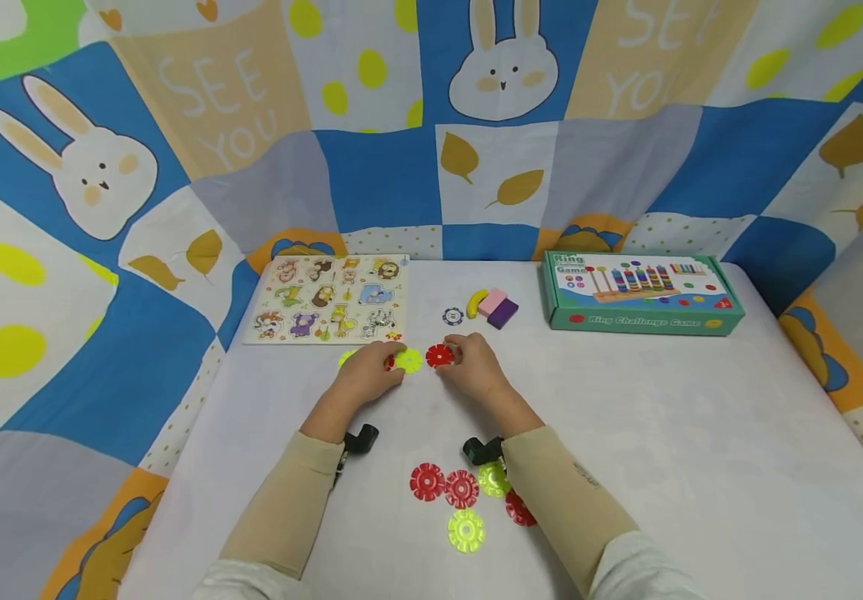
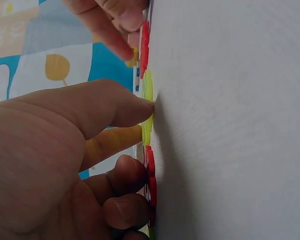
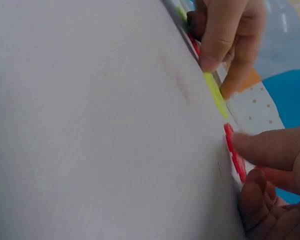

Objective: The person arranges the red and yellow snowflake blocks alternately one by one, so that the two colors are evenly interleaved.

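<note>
My left hand [image 1: 365, 372] pinches a yellow-green notched plastic disc [image 1: 408, 360] between thumb and forefinger. Under and beside that hand, a red disc [image 1: 389, 364] and another yellow-green disc [image 1: 346, 357] show in part, in a row with the held one. A red notched disc [image 1: 439, 356] is pinched in my right hand [image 1: 479, 367], just right of the yellow-green disc. In the right wrist view a small gap separates this red disc [image 3: 235, 152] from the yellow-green disc [image 3: 216, 95]. The left wrist view shows the yellow-green disc [image 2: 148, 107] edge-on.
Nearer me lie loose red discs [image 1: 427, 482] and yellow-green discs [image 1: 466, 531], some partly under the right forearm. Behind the hands are an animal puzzle board [image 1: 326, 300], a poker-chip-like disc [image 1: 453, 317], a yellow banana-shaped piece [image 1: 476, 303], pink [image 1: 492, 301] and purple blocks [image 1: 503, 313], and a green game box [image 1: 641, 321].
</note>
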`<move>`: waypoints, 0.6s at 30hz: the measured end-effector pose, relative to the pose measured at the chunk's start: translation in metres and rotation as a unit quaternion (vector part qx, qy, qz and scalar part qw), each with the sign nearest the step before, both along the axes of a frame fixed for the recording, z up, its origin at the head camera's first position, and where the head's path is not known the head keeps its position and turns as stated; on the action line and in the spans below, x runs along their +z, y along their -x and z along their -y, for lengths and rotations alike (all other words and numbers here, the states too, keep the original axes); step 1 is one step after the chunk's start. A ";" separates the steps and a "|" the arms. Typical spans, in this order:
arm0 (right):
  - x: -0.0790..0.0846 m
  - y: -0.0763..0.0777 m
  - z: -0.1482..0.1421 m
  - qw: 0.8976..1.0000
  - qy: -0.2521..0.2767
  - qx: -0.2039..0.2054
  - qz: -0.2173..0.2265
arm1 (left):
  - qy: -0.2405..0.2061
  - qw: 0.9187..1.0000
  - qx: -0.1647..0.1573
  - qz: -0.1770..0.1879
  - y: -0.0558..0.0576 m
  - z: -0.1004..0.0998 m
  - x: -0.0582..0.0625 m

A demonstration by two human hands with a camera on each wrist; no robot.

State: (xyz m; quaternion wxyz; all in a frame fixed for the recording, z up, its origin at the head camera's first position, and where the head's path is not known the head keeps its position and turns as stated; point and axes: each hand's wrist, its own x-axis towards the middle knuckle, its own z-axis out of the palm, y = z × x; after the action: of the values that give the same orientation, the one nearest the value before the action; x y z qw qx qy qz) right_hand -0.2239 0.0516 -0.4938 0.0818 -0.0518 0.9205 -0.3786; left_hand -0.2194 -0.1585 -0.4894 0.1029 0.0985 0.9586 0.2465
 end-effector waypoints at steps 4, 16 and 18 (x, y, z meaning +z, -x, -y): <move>-0.004 -0.001 -0.005 1.000 0.004 -0.006 -0.003 | 0.012 1.000 -0.002 -0.004 -0.002 -0.003 0.003; -0.008 -0.002 -0.010 1.000 0.024 -0.010 -0.008 | 0.049 0.998 -0.001 -0.043 -0.005 -0.018 0.012; -0.007 -0.002 -0.011 1.000 0.027 -0.008 -0.011 | 0.040 0.998 -0.002 -0.041 -0.003 -0.026 0.015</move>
State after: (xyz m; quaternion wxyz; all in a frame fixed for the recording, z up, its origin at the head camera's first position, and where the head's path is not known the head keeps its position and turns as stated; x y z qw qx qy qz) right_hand -0.2214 0.0629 -0.5010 0.0671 -0.0508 0.9113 -0.4031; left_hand -0.2161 -0.1324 -0.4745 0.0679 0.1063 0.9708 0.2040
